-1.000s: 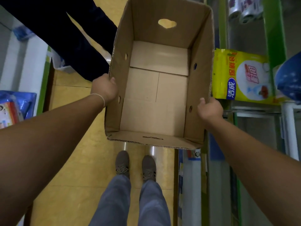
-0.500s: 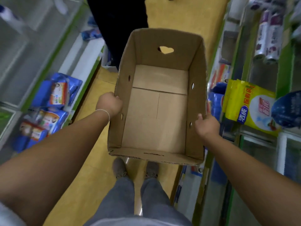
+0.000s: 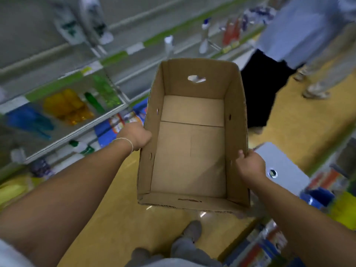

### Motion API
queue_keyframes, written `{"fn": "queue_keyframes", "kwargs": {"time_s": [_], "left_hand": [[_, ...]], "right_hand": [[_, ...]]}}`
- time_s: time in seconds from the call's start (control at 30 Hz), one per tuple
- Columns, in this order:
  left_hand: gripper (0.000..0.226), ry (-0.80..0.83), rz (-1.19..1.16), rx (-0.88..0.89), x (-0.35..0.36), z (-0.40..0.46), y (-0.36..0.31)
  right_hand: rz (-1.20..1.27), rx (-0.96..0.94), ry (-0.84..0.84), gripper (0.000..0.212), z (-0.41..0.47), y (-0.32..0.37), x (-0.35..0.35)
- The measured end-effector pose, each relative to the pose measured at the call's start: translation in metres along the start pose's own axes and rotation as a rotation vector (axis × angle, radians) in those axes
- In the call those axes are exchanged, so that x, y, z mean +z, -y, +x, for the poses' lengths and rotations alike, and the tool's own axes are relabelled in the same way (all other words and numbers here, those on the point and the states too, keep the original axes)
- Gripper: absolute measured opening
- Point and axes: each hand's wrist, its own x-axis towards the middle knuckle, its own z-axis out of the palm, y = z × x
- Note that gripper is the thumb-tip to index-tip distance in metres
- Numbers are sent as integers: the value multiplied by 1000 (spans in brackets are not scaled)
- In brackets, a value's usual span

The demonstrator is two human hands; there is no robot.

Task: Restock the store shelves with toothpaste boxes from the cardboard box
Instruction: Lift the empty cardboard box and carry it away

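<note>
Currently both hands carry one load. Left hand (image 3: pixel 134 136) grips the left wall of the open-topped brown cardboard box (image 3: pixel 192 202) from outside, fingers curled round its upper edge; a thin pale string bracelet (image 3: pixel 126 142) sits on that wrist. Right hand (image 3: pixel 250 166) grips the box's right wall, thumb on the rim, fingers hidden outside it.

Box held out in front of the person, clear of the yellow floor (image 3: pixel 107 218). Interior bare: only the bottom flaps show, no toothpaste boxes visible anywhere in it. Judgement: restocking from this box appears finished, or the box is being taken off for refill or disposal.

Left of the box: blurred wire shelving with green price strips (image 3: pixel 115 56), holding yellow and green bottles (image 3: pixel 67 106). Beyond the box, on its right: a bystander's dark garment (image 3: pixel 262 89) and another person's legs and shoes (image 3: pixel 316 89). Just right of the box: a grey flat panel (image 3: pixel 279 160), identity unclear.

Risks: aisle narrow, heavy motion blur suggests quick turning; the box's far corner could clip the bystanders or sweep bottles off the shelving. Grip is on thin walls only; they may buckle.
</note>
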Motion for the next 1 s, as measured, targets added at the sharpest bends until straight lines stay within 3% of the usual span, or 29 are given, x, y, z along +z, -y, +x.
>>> {"fn": "queue_keyframes", "kwargs": {"time_s": [0.33, 0.7, 1.0], "left_hand": [[22, -154, -258, -296, -77, -81, 220], [23, -347, -296, -659, -119, -254, 452], [24, -723, -354, -1111, -109, -437, 568]], "right_hand": [[-137, -350, 150, 28, -99, 161, 102], [-286, -819, 402, 38, -282, 277, 248], [-403, -1201, 652, 37, -474, 347, 344]]}}
